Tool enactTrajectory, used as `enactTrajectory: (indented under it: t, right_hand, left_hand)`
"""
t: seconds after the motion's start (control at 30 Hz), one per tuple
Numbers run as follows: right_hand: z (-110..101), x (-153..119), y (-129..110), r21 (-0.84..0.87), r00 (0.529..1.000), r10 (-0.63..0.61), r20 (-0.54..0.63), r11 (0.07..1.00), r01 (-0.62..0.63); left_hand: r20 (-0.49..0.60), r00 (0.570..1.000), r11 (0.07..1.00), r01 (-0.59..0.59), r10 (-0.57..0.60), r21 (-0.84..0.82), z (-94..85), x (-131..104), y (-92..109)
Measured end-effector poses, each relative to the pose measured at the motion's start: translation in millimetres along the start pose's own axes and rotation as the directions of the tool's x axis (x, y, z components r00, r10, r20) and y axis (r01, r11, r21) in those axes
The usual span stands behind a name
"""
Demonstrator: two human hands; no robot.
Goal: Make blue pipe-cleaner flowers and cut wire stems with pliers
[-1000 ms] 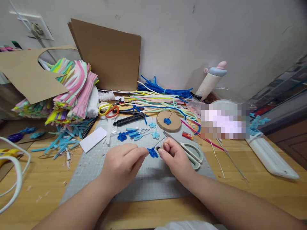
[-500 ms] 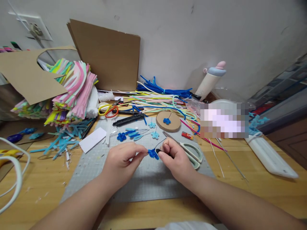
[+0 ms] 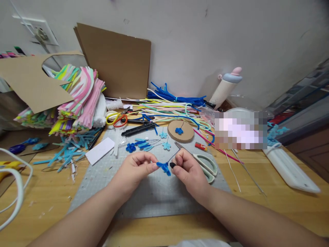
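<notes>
A dark blue pipe-cleaner flower (image 3: 165,167) is pinched at one petal between the thumb and forefinger of my left hand (image 3: 135,169). Its thin dark wire stem (image 3: 172,155) slants up and right toward the fingers of my right hand (image 3: 190,173). That hand is curled round a small black-ended object (image 3: 172,165), whose other end the palm hides; I cannot tell its kind. The black end sits just right of the flower. Under both hands lies a grey cutting mat (image 3: 144,202). Beside the right hand rest green-handled scissors (image 3: 211,164).
Several finished flowers, such as a blue one (image 3: 131,147), lie beyond my hands. A round cardboard disc (image 3: 187,136), a lighter (image 3: 200,146) and a black utility knife (image 3: 137,129) are farther back. Pipe-cleaner bundles (image 3: 177,96) line the wall. A white glue gun (image 3: 290,169) lies right.
The flower has tilted and turned in my left fingers, its petals angling down to the right. The black end in my right hand has drawn slightly away from it.
</notes>
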State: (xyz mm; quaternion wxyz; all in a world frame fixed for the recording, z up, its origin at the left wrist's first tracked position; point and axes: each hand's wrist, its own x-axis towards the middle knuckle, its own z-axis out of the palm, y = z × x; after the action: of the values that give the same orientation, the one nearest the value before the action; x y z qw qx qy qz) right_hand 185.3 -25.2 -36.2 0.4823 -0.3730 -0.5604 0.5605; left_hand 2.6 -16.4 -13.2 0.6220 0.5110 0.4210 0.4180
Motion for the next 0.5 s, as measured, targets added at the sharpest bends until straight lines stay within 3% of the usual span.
enactTrajectory:
  t: [0.1, 0.2, 0.33, 0.5]
  right_hand:
    - [0.0, -2.5, -1.1, -0.029, 0.999, -0.045, 0.012, 0.999, 0.046]
    - [-0.1, -5.2, -3.8, -0.089, 0.995, -0.095, 0.024, 0.991, 0.097]
    - [0.2, -8.5, -5.9, -0.156, 0.985, -0.159, 0.061, 0.974, 0.166]
    - [1.7, -10.1, -4.6, -0.179, 0.986, -0.158, 0.053, 0.970, 0.165]
  left_hand:
    - [0.218, 0.946, 0.886, 0.306, -0.241, -0.348, 2.2, -1.2, -4.1]
    - [0.434, 0.858, 0.774, 0.466, -0.276, -0.429, 4.4, -3.7, -9.5]
    - [0.538, 0.797, 0.714, 0.544, -0.274, -0.441, 5.8, -5.5, -15.5]
    - [0.544, 0.797, 0.685, 0.551, -0.262, -0.476, 5.5, -6.5, -16.8]
